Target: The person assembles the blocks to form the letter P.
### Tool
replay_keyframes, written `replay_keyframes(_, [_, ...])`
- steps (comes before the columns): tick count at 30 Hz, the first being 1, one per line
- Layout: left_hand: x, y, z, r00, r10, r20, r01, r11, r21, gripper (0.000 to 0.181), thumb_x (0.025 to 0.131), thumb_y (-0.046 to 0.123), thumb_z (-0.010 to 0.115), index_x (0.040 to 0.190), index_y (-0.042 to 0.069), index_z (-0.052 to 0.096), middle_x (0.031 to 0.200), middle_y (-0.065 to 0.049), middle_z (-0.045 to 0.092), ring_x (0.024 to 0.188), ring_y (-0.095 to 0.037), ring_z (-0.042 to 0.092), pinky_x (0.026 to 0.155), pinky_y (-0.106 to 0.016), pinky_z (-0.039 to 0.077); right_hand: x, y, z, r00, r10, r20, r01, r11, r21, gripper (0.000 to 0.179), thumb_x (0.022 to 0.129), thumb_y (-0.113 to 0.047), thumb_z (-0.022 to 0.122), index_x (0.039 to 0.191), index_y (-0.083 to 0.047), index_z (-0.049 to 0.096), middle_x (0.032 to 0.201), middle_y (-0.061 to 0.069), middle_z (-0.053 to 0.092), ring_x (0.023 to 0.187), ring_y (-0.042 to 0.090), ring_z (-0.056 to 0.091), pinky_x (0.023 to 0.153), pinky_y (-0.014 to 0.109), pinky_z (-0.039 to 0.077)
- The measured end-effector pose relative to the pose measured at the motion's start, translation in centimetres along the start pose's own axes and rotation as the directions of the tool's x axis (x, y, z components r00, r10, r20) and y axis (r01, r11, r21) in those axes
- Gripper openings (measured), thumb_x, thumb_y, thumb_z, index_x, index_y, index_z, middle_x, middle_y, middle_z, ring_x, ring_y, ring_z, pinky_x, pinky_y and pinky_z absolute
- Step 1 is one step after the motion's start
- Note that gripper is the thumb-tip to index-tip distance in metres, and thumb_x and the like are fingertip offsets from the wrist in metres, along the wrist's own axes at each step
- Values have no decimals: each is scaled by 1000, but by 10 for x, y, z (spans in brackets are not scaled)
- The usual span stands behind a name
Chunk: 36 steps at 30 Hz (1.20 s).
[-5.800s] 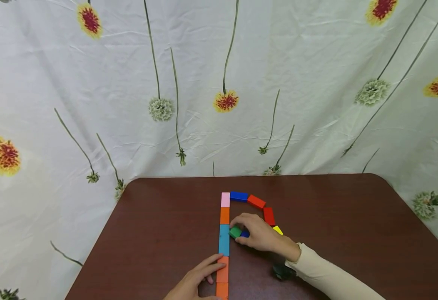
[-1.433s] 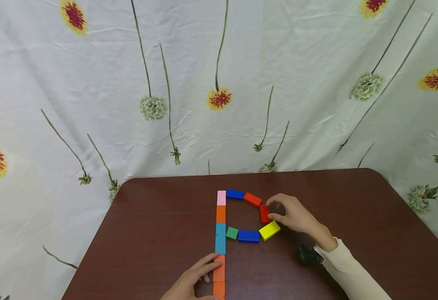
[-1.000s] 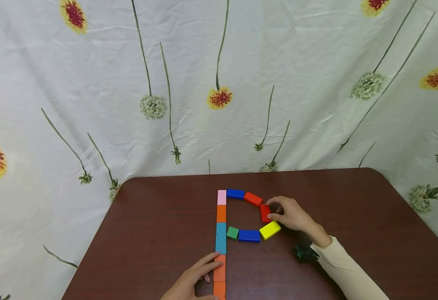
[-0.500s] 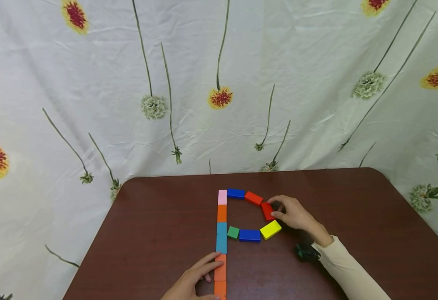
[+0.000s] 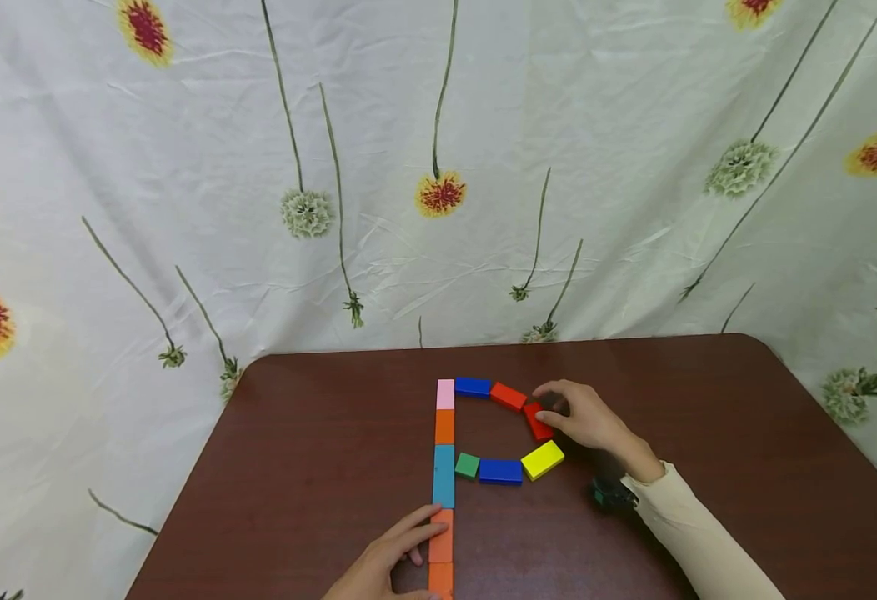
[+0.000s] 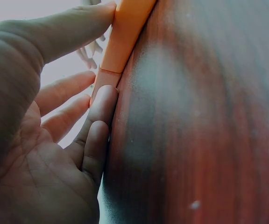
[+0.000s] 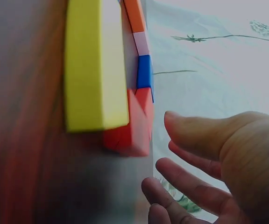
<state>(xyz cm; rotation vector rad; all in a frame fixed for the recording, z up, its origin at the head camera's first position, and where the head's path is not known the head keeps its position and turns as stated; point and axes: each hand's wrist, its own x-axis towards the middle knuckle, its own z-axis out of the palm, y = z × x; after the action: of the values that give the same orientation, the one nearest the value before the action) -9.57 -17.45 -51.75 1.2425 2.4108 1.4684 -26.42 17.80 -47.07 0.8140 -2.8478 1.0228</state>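
Observation:
Coloured wooden blocks lie flat on the table. A straight column runs from a pink block through orange and light blue blocks to two orange-red ones. My left hand touches these lower blocks with extended fingers, its thumb on the nearest. A curve holds a blue block, two red ones, a yellow block, another blue and a small green. Over the lower red block hovers my right hand, thumb and fingers spread apart from it in the right wrist view.
The brown table ends at a rounded far edge, with a white flowered cloth hanging behind it. A small dark device shows beneath the right wrist, by the cream sleeve.
The lower red block has turned, its near end swinging right toward the yellow block. My right hand has let go of it and lifted slightly. Earlier it held the green and blue blocks. My left hand has stayed put.

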Motion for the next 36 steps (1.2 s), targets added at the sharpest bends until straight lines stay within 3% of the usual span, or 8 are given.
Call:
replay_keyframes(4, [0, 2, -1, 1000, -9, -3, 9, 1000, 2, 65, 92, 14, 74, 146, -4, 45, 148, -34, 38, 89, -10, 50, 76, -17, 44, 16, -6, 1, 1000, 7, 29, -7, 1000, -9, 27, 93, -16, 72, 117, -4, 68, 115, 12, 69, 89, 22, 62, 77, 34, 54])
replay_keyframes(12, [2, 3, 1, 1000, -29, -5, 29, 1000, -10, 64, 92, 14, 74, 146, -5, 46, 147, -36, 38, 89, -10, 50, 76, -17, 44, 40, -8, 6, 990, 109, 94, -106, 994, -34, 33, 91, -25, 76, 112, -2, 67, 97, 8, 69, 79, 16, 59, 70, 30, 54])
replay_keyframes(29, [1, 3, 0, 1000, -14, -6, 14, 1000, 13, 66, 91, 16, 75, 147, -2, 45, 146, -35, 39, 88, -10, 51, 76, -17, 45, 47, -2, 10, 988, 137, 72, -131, 988, -81, 25, 91, -22, 75, 108, -4, 69, 94, 7, 70, 79, 16, 60, 69, 30, 52])
replay_keyframes(36, [1, 3, 0, 999, -42, 1, 42, 999, -2, 66, 91, 17, 75, 147, -1, 46, 147, -34, 39, 88, -8, 50, 75, -16, 44, 50, -2, 6, 991, 109, 74, -102, 990, -93, 26, 92, -22, 74, 108, -2, 69, 94, 8, 70, 77, 16, 59, 68, 30, 53])
